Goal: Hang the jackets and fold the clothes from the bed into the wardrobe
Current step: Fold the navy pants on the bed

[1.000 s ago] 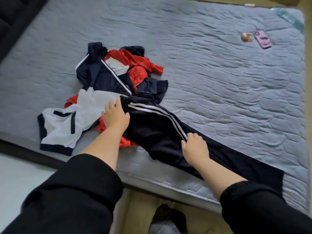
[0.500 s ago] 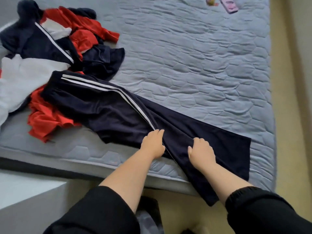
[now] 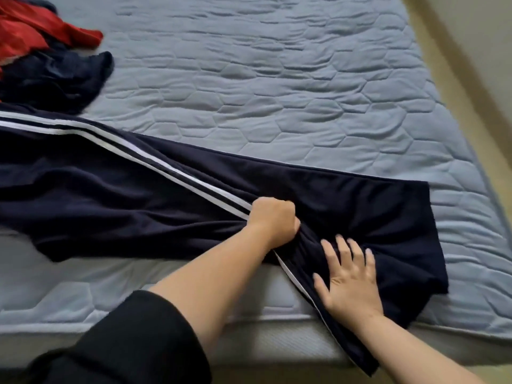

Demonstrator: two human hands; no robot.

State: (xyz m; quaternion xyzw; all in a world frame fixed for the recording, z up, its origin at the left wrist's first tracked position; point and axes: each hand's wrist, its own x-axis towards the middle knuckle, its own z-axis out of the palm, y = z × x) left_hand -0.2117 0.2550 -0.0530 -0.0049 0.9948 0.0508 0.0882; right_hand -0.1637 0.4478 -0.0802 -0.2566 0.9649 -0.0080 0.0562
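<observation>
Navy track trousers (image 3: 116, 195) with two white side stripes lie stretched across the grey quilted mattress (image 3: 277, 87), their leg ends draping over the near edge. My left hand (image 3: 273, 220) grips a bunch of the trouser fabric in a fist near the stripes. My right hand (image 3: 349, 278) lies flat with spread fingers on the lower leg, close to the mattress edge. At the upper left, part of a pile with a red garment (image 3: 30, 31) and a dark navy garment (image 3: 55, 79) shows; the remainder is cut off by the frame.
The mattress edge (image 3: 249, 322) runs along the bottom, with a pale floor strip (image 3: 471, 65) on the right side of the bed. Bare mattress stretches across the top and right.
The view has swung right and closer. My left hand went from lying on the trousers to gripping the fabric in a fist; my right hand has slid down the leg and flattened out.
</observation>
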